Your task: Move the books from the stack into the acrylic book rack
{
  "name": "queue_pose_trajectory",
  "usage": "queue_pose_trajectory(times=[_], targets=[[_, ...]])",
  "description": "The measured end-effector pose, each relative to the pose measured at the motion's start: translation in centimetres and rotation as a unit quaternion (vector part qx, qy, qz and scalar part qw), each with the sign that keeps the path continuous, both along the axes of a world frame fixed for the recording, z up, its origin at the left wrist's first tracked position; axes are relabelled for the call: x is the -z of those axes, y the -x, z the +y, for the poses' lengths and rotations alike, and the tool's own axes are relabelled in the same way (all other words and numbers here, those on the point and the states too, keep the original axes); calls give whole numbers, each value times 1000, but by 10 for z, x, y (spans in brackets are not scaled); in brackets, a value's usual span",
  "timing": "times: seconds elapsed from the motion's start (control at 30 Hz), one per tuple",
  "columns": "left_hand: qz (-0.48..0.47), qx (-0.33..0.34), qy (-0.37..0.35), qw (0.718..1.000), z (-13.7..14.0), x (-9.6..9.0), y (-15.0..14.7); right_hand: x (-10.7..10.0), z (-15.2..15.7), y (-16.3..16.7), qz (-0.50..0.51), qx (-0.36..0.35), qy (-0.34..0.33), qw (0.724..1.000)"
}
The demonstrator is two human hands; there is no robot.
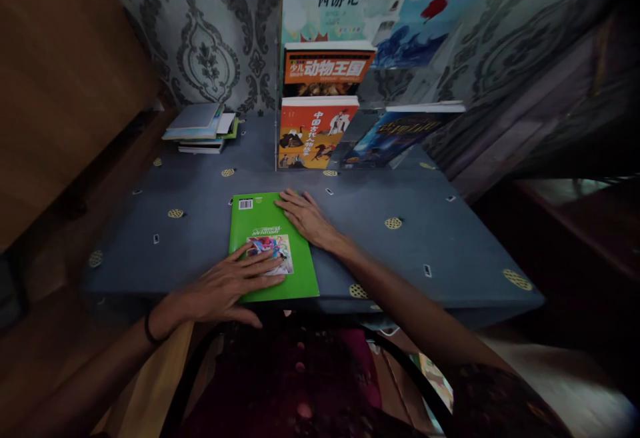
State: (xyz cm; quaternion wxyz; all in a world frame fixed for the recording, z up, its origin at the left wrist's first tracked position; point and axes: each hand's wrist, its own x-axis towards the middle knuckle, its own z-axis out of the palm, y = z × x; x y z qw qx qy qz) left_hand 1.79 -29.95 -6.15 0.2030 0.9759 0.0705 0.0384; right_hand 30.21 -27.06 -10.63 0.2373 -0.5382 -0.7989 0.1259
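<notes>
The left hand (227, 286) is lying flat, fingers spread, palm down on the green book (273, 246), covering the near part of its cover beside the small colourful picture panel. The right hand (307, 217) is resting open too, fingers extended — its fingertips are pressing on the book's far right corner while the palm is sitting on the counter (435, 238) just beside it. Neither hand is gripping; both are lying loose and flat, apart from each other, with the book between and beneath them.

The book is thin, glossy and rectangular, lying face down near the middle of the counter's near edge, a barcode showing at its far left corner. The counter is wearing a smooth grey-blue cloth dotted with small round yellow motifs.

Toward the far edge, a clear rack is holding upright books (316, 133) with orange and blue covers — and near the far left corner a low stack of books (201, 128) is lying flat.
</notes>
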Motion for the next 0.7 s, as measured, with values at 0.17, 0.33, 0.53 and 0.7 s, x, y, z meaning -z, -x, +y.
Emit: queue_pose_trajectory(times=[0.17,0.33,0.53,0.7], targets=[[21,-45,-47,998,-12,7,23,-5,-40,-3,-8,-43,-15,999],[15,-96,-105,990,-21,21,27,-7,-91,-7,-2,-91,-19,996],[-24,-93,-159,983,-22,25,26,-13,-130,-11,-19,-152,13,988],[-70,-90,-184,976,-27,20,25,-8,-141,-8,-45,-129,9,991]])
